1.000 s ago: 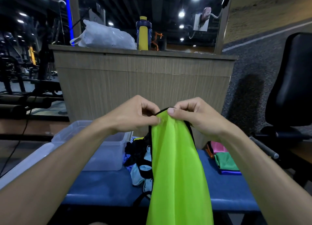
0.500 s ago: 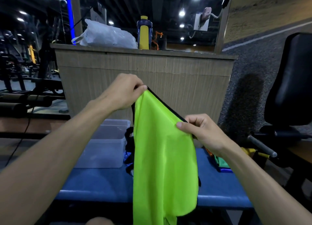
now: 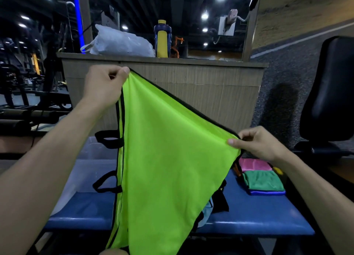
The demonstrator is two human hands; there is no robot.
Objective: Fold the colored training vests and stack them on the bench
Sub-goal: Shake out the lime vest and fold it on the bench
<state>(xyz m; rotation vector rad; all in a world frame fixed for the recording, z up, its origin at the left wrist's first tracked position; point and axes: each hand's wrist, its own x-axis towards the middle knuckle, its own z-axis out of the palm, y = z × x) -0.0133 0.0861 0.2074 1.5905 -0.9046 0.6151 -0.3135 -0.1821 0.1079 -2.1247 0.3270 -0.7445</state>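
Note:
A neon green vest (image 3: 164,162) with black trim hangs spread in front of me above the blue bench (image 3: 254,222). My left hand (image 3: 104,86) pinches its upper corner, raised high at the left. My right hand (image 3: 257,143) pinches the other corner, lower and to the right. The cloth's top edge slants down between them. Two black elastic loops stick out on its left side. A stack of folded vests (image 3: 262,180), pink, green and blue, lies on the bench at the right. Unfolded vests (image 3: 208,208) lie partly hidden behind the green cloth.
A clear plastic bin (image 3: 90,159) stands on the bench at the left. Behind the bench is a wooden counter (image 3: 191,86) with a white bag (image 3: 118,42) and a blue and yellow bottle (image 3: 162,39). A black padded seat (image 3: 329,93) stands at the right.
My hands have drawn apart: the left rose to the upper left, the right dropped to the lower right. The green vest went from a narrow bunch to a wide spread sheet.

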